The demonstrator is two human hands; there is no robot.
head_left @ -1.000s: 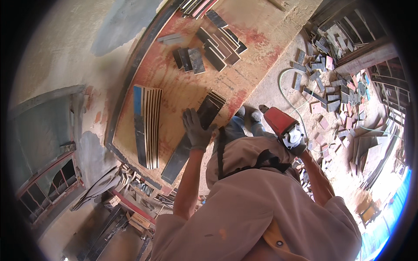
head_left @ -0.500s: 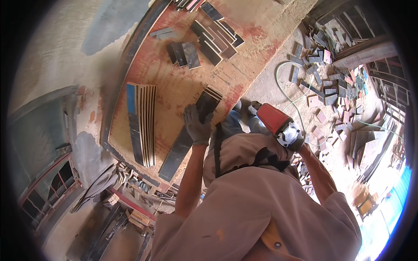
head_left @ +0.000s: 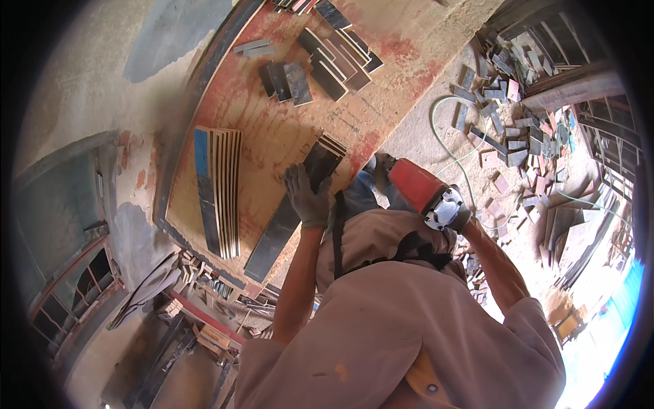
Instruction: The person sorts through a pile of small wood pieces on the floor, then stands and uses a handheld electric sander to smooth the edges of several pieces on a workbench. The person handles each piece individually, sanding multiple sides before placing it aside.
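My left hand, in a grey glove, lies with its fingers stretched out on dark strips at the near edge of the wooden table. Beneath and beside it are a long dark strip and a short stack of dark boards. Off the table's edge, my right hand, also gloved, is wrapped round the silver end of a red handheld power tool. The tool's far, dark end is close to the table's edge; I cannot make out its exact kind. Most of the right-hand fingers are hidden behind it.
A fanned stack of long strips lies left on the wooden table. Farther up are short dark pieces and a staggered pile of boards. A pale green hose curves across the floor by scattered offcuts.
The red power tool and my right hand have shifted slightly left, toward the table's edge. My left hand keeps its flat pose on the strips.
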